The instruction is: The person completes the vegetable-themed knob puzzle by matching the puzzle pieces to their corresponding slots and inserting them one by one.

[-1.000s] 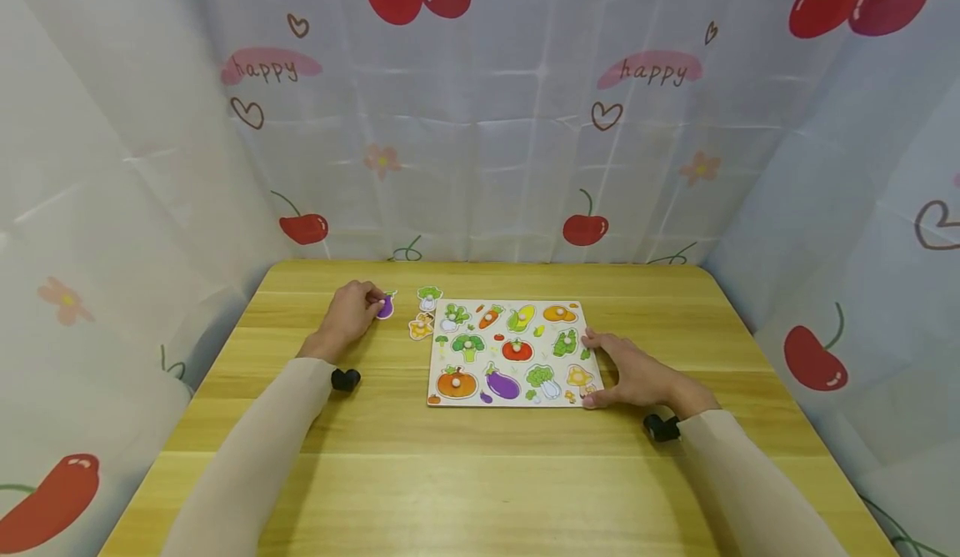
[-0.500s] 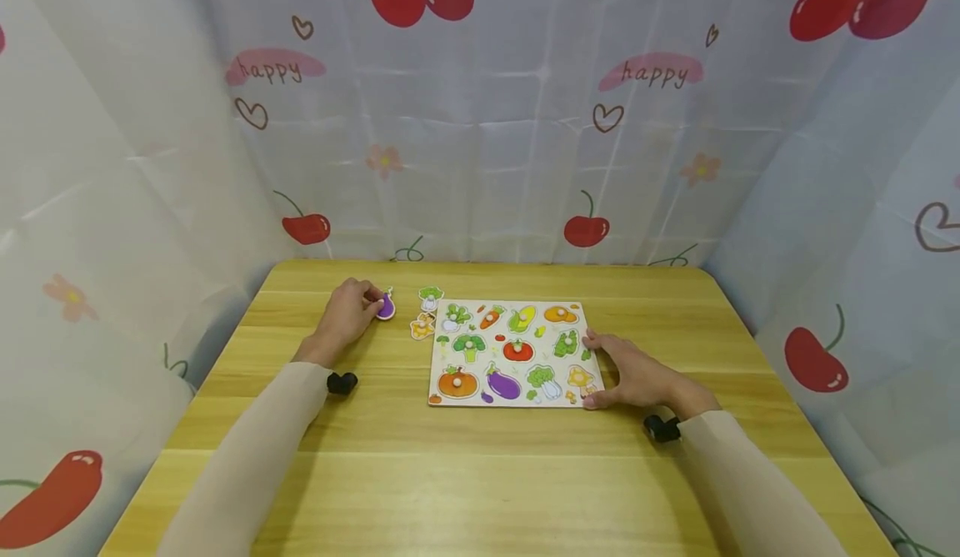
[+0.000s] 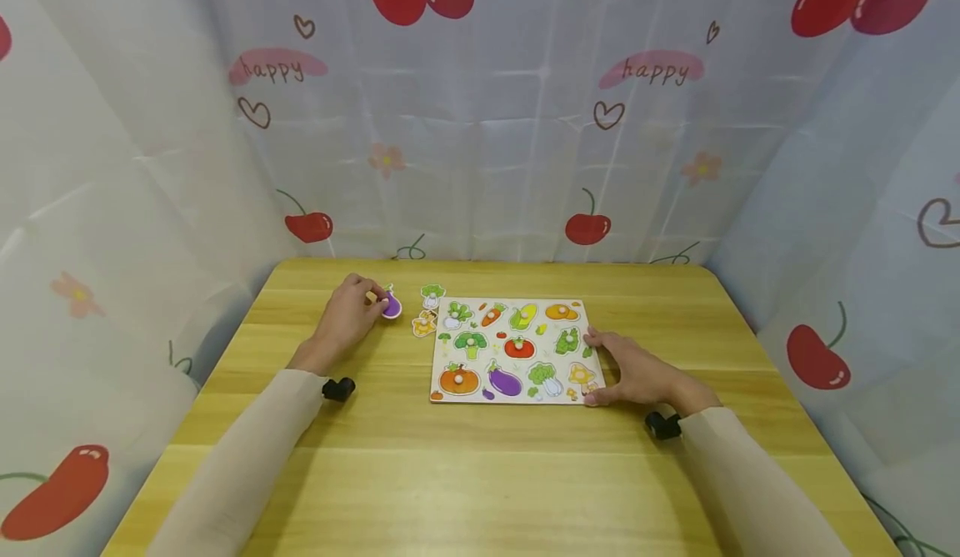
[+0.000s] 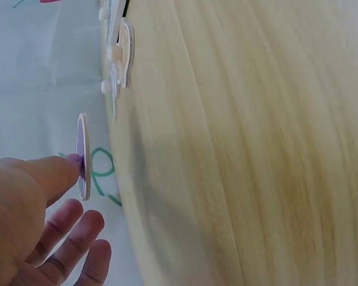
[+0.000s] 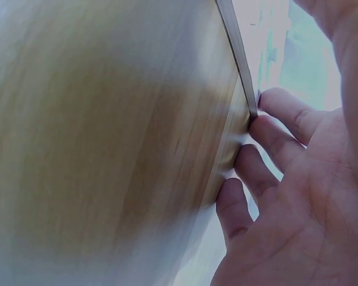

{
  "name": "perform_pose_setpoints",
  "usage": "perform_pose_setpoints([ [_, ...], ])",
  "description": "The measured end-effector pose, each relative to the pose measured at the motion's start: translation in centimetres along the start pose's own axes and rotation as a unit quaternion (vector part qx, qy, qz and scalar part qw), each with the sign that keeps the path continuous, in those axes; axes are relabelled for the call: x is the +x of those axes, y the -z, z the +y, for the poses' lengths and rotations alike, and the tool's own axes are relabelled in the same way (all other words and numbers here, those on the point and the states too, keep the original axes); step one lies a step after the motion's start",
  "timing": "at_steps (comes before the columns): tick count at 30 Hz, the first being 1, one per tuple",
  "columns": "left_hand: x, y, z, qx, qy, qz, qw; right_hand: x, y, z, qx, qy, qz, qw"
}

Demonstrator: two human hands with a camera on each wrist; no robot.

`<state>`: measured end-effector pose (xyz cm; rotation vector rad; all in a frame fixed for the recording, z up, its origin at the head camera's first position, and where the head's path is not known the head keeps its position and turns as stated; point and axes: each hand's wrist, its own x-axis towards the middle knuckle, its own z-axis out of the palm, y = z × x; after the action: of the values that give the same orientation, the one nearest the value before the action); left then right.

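A purple eggplant puzzle piece (image 3: pixel 392 305) is pinched by my left hand (image 3: pixel 347 319). The left wrist view shows the eggplant piece (image 4: pixel 83 156) edge-on, raised off the table, with the thumb on its face and the other fingers spread below. The vegetable puzzle board (image 3: pixel 486 361) lies flat in the middle of the table, with knobbed pieces in several of its places. Its printed eggplant (image 3: pixel 505 380) shows no knob. My right hand (image 3: pixel 643 373) rests along the board's right edge, thumb at the near corner. Fingertips touch that edge in the right wrist view.
A leafy cabbage piece (image 3: pixel 432 295) and a yellow mushroom piece (image 3: pixel 424 323) lie just left of the board. The wooden table (image 3: pixel 480 482) is enclosed by a cherry-print curtain (image 3: pixel 480 140) at the back and sides.
The left hand has shifted slightly right and away from me with the eggplant piece, which now shows more of its face. The right hand stays at the board's edge.
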<state>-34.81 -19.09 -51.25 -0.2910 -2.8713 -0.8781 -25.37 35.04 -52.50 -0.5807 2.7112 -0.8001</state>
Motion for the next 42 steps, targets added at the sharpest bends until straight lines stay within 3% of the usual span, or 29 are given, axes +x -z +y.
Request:
perform_pose_setpoints([
  [7, -0.7, 0.1, 1.0, -0.007, -0.003, -0.005, 1.0, -0.1, -0.1, 0.0, 0.0, 0.0, -0.005, 1.0],
  [24, -1.5, -0.3, 2.8, -0.013, -0.073, 0.015, 0.9971, -0.1, 0.2, -0.1, -0.003, -0.003, -0.003, 1.0],
  [42, -3.1, -1.6, 6.2, -0.001, -0.143, 0.017, 0.9895, 0.0, 0.1, 0.0, -0.003, -0.006, -0.004, 1.0],
])
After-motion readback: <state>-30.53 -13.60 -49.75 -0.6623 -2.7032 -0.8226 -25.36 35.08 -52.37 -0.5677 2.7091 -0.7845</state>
